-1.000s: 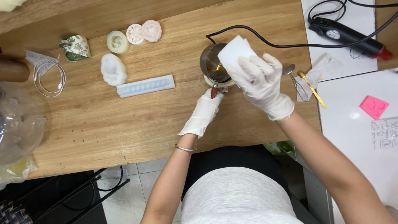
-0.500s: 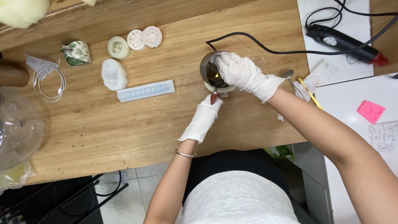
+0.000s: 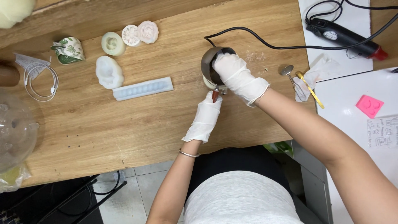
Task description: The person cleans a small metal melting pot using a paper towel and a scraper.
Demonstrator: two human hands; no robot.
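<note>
Right hand (image 3: 238,76) reaches inside the metal pot (image 3: 211,64), grip unclear; left hand (image 3: 206,116) clamps its handle (image 3: 215,95).

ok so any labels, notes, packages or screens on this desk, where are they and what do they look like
Pink sticky note: right edge, on the white board, square, bright pink.
White paper note: just below the pink one, small, handwritten.
Label on the black heat tool: top right, small pale patch on the black body.
Clear plastic bag: lower left desk edge, crumpled, yellowish contents.
No screens.
</note>
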